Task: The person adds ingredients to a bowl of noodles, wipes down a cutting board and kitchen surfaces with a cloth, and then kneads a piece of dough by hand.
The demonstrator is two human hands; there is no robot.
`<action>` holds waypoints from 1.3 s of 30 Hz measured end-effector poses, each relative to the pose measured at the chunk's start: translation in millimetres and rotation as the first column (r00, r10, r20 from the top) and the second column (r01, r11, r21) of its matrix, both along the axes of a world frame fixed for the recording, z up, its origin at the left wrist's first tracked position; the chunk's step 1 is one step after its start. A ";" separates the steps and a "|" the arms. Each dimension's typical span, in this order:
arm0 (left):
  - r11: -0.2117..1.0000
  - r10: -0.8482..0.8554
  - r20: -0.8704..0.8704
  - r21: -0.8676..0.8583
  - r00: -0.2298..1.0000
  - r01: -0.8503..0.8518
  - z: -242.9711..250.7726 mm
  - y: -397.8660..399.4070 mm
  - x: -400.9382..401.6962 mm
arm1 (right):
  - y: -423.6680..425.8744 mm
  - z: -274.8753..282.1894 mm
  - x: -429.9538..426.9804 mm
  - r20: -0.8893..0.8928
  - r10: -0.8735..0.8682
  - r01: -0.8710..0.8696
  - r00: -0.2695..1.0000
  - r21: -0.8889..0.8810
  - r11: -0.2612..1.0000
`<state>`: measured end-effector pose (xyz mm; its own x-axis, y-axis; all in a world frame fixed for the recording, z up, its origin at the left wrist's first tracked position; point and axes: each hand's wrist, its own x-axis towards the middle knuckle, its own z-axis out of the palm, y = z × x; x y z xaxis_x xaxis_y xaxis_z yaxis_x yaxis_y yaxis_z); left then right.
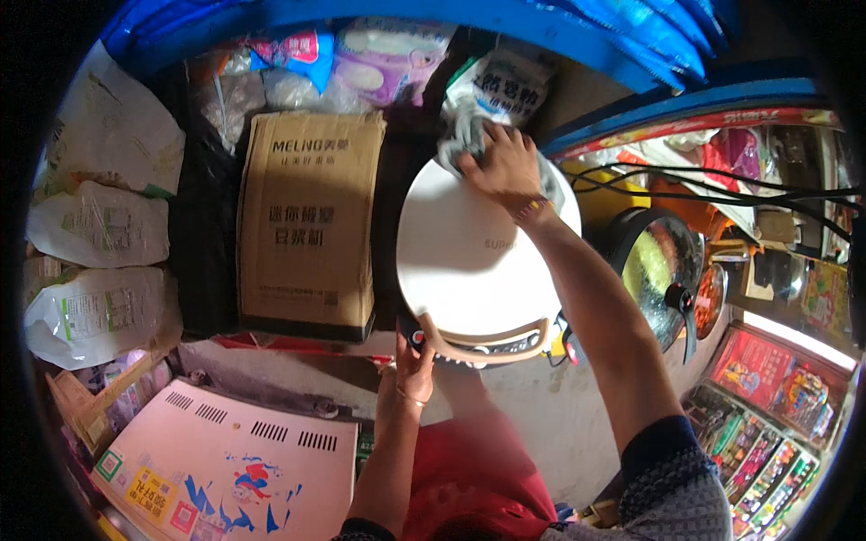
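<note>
A round electric baking pan [473,270] with a white lid and a beige handle [490,351] sits in front of me. My right hand [504,159] presses a crumpled grey cloth [463,142] onto the far part of the lid. Some of that cloth shows past the wrist, on the lid's right side. At the near left edge, my left hand [414,368] grips the pan beside the left end of its handle. The fingers' undersides are hidden there. Control knobs show in part below the handle.
Left of the pan stands a cardboard box [308,223] with printing. White bags [108,304] are stacked farther left. A glass-lidded pan [659,270] and black cables [717,193] lie to the right. A pink chest-like cabinet [270,433] is at the lower left. Blue bags [609,40] hang overhead.
</note>
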<state>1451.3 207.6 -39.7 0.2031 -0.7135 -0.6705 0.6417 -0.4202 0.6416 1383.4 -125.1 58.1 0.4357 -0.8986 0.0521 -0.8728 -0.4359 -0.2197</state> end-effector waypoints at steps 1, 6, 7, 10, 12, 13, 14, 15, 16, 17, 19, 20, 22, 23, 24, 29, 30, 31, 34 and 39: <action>0.998 0.056 -0.043 -0.034 0.998 -0.057 5.9 -4.7 2.3 | 6.2 6.4 22.5 -0.163 0.007 -0.008 0.987 -0.004 1.000; 0.989 0.145 -0.073 0.002 0.987 -0.145 10.7 -2.3 2.2 | 119.4 0.9 29.4 -0.088 0.543 -0.547 0.835 -0.029 0.837; 0.991 0.135 -0.081 0.000 0.988 -0.135 6.8 -0.9 2.8 | 142.7 5.9 22.2 -0.072 0.627 -0.628 0.776 0.007 0.778; 0.988 0.118 -0.139 0.118 0.983 -0.102 -12.6 15.7 4.2 | 173.7 24.3 -8.4 0.158 0.661 -0.675 0.733 0.280 0.682; 0.978 0.195 -0.129 -0.044 0.972 -0.202 -10.1 15.3 1.1 | 158.4 19.9 -41.5 0.071 0.711 -0.710 0.699 0.182 0.680; 0.964 0.241 -0.145 -0.079 0.960 -0.254 6.6 -2.1 -3.6 | 149.2 4.4 -68.4 -0.103 0.684 -0.675 0.722 0.110 0.730; 0.966 0.235 -0.149 -0.073 0.960 -0.248 20.4 -10.0 -2.5 | 137.1 2.7 -95.9 -0.014 0.619 -0.615 0.785 0.104 0.782; 0.985 0.167 -0.110 -0.023 0.980 -0.170 29.3 -14.0 -0.7 | 123.4 8.1 -122.5 0.074 0.550 -0.555 0.832 0.094 0.827; 0.991 0.131 -0.109 -0.009 0.985 -0.133 36.6 -14.6 1.6 | 123.0 16.6 -134.3 0.165 0.307 -0.330 0.937 0.137 0.934; 0.995 0.096 -0.105 0.000 0.990 -0.097 46.6 -16.6 5.0 | 128.0 20.8 -134.3 0.130 0.119 -0.128 0.984 0.060 0.990; 0.997 0.076 -0.083 0.032 0.994 -0.074 60.2 -24.0 7.4 | 145.7 15.7 -136.4 0.235 0.008 -0.035 0.972 0.112 0.993; 0.988 -0.149 0.363 0.008 0.920 0.157 52.3 -18.6 11.7 | 154.3 15.9 -138.0 0.312 -0.047 0.007 0.949 0.128 0.992; 0.962 -0.185 0.831 0.044 0.524 0.269 71.9 -8.3 11.6 | 189.9 33.5 -131.2 0.427 -0.268 0.220 0.864 0.158 0.963; 0.940 -0.013 0.911 -0.130 0.413 0.315 94.5 -8.2 10.6 | 208.5 32.7 -134.5 0.510 -0.404 0.360 0.759 0.188 0.914; 0.865 -0.071 0.930 -0.123 0.362 0.486 122.9 -20.1 18.8 | 226.2 37.0 -132.1 0.561 -0.494 0.459 0.664 0.215 0.862; 0.414 -0.173 0.985 0.075 -0.003 0.907 102.3 -63.8 27.8 | 292.6 -49.2 -102.0 0.457 -0.627 0.642 0.631 0.146 0.753; 0.450 -0.222 0.971 0.025 0.085 0.893 107.1 -63.4 24.7 | 295.8 -43.9 -93.3 0.438 -0.665 0.643 0.605 0.223 0.733; 0.426 -0.232 0.969 0.027 0.080 0.904 105.8 -63.7 25.1 | 306.9 -43.6 -86.0 0.350 -0.734 0.690 0.582 0.265 0.673; 0.365 -0.253 0.961 -0.013 0.112 0.931 104.9 -72.5 29.7 | 321.9 -37.7 -52.5 0.363 -0.666 0.691 0.652 0.077 0.719; 0.266 -0.156 0.988 0.054 -0.012 0.963 115.6 -74.6 37.5 | 351.0 -20.9 -17.1 0.285 -0.704 0.709 0.651 0.104 0.698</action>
